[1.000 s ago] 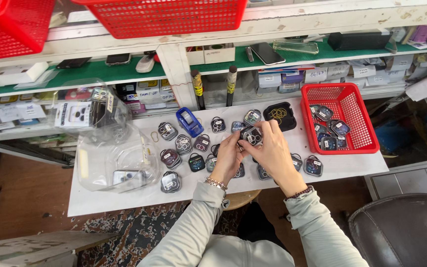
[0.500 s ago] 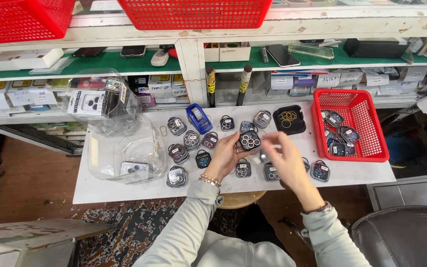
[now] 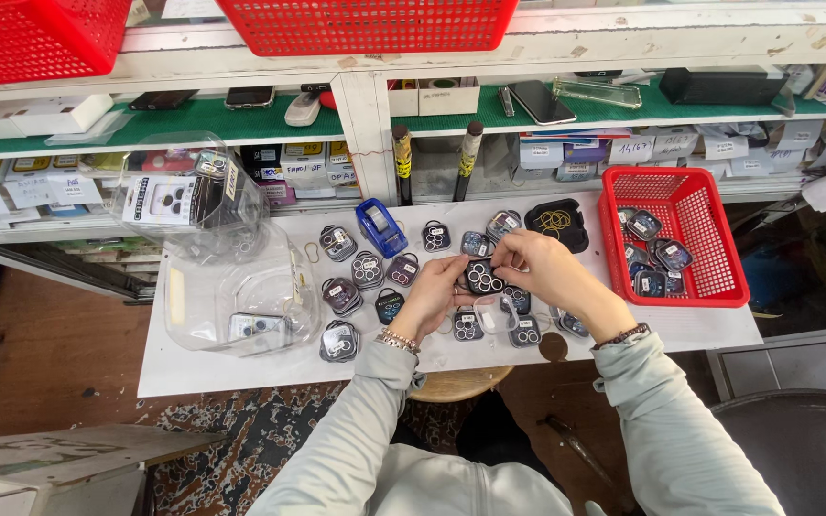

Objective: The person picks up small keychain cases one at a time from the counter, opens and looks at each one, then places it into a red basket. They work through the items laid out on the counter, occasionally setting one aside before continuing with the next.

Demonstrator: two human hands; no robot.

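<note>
While both hands meet at frame centre, they pinch one small dark lens-ring case (image 3: 482, 277).
Left hand (image 3: 437, 291) grips its left edge, right hand (image 3: 539, 268) its right; case lies flat above the worktop (image 3: 241, 368).

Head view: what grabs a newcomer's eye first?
Both hands, left hand and right hand, pinch a small dark square case with round lens rings at centre above the white table. A red plastic mesh basket of similar cases sits right.

Left hand (image 3: 435, 294) and right hand (image 3: 545, 268) gripping small black case (image 3: 482, 278), white table (image 3: 241, 368)
</note>
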